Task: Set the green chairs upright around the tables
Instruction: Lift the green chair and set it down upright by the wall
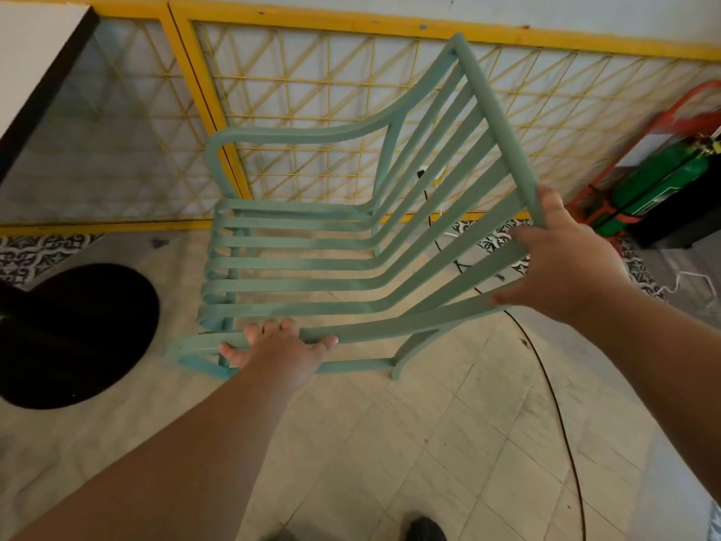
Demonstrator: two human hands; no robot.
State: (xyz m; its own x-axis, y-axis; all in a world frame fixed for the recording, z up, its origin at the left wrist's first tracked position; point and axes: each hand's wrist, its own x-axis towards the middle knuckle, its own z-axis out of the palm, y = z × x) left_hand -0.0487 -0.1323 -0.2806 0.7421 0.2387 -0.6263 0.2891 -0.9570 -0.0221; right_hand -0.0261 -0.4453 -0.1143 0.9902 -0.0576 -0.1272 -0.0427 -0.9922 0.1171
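A pale green slatted armchair (351, 244) fills the middle of the head view, tilted with its backrest rising toward the upper right and its seat slats running left. My left hand (279, 347) grips the nearest slat by the seat's front edge. My right hand (562, 259) holds the top corner of the backrest, fingers wrapped around the frame. The chair's legs are mostly hidden beneath the seat. A white table top with a black edge (43, 64) shows at the upper left, and its round black base (74, 333) rests on the floor left of the chair.
A yellow lattice fence (312, 91) runs along the wall behind the chair. A green cylinder in a red frame (663, 177) stands at the right. A black cable (546, 369) trails across the beige tiled floor. My shoe (425, 529) shows at the bottom.
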